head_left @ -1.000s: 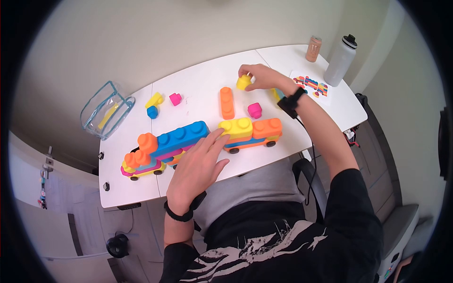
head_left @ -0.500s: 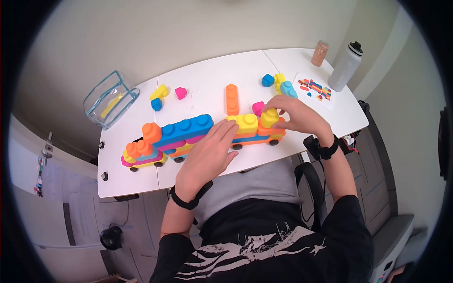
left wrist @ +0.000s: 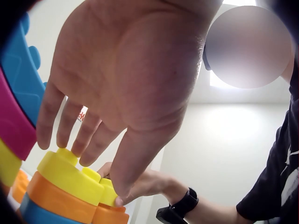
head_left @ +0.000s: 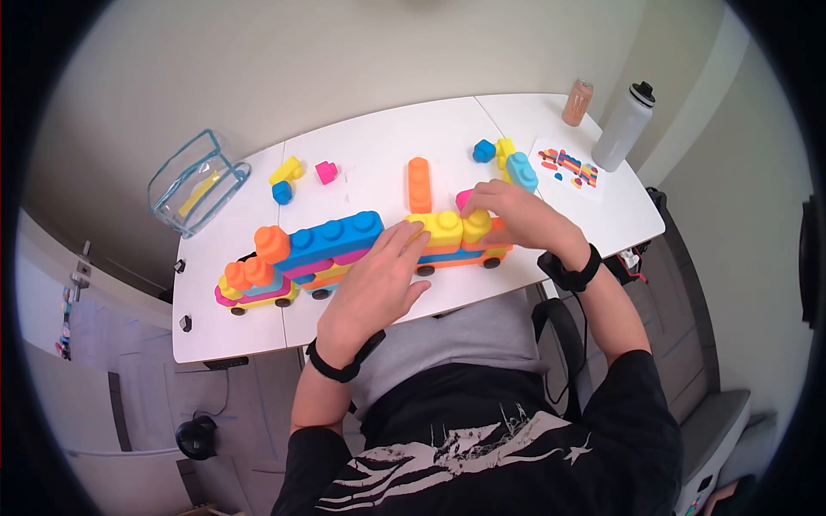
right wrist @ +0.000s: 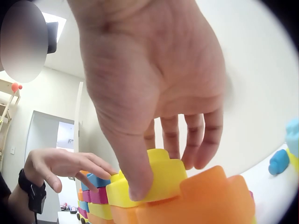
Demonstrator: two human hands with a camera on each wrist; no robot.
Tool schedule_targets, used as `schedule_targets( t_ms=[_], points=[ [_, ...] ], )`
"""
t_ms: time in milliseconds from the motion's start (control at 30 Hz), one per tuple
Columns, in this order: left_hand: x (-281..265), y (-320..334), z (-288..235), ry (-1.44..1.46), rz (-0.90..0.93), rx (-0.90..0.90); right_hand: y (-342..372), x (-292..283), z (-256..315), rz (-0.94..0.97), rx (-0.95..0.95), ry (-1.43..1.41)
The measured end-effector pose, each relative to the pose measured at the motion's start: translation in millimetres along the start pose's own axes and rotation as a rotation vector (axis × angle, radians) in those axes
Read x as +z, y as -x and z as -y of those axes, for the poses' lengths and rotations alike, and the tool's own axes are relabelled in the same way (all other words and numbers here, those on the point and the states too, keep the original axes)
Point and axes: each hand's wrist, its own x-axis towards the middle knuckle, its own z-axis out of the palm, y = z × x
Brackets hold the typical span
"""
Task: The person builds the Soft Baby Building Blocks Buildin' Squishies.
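A toy train of colourful building blocks stands on the white table. My right hand pinches a small yellow block between thumb and fingers, at the top of the rear wagon. That block sits right beside a longer yellow block, with an orange block on its other side. With fingers extended, my left hand rests its fingertips on the longer yellow block. Left of that hand, a long blue block tops the middle wagon. The small front car stands at the far left.
An orange bar block and a pink block lie behind the train. Further blocks include a light-blue one and a yellow one. A picture sheet, can and bottle stand right; a clear bag left.
My right hand has brought the small yellow block from the back of the table to the rear wagon, then shifted it left against the longer yellow block. My left hand stays on the train.
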Motion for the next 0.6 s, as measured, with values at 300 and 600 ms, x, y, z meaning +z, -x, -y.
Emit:
schedule_targets(
  t_ms=[300,600],
  points=[
    [2,5,-2,-0.038,-0.013,-0.012,-53,-45,-62,0.058,0.138,-0.115],
    [-9,5,-7,0.006,-0.008,0.027,-138,1,-188,0.251,0.435,0.398]
  ],
)
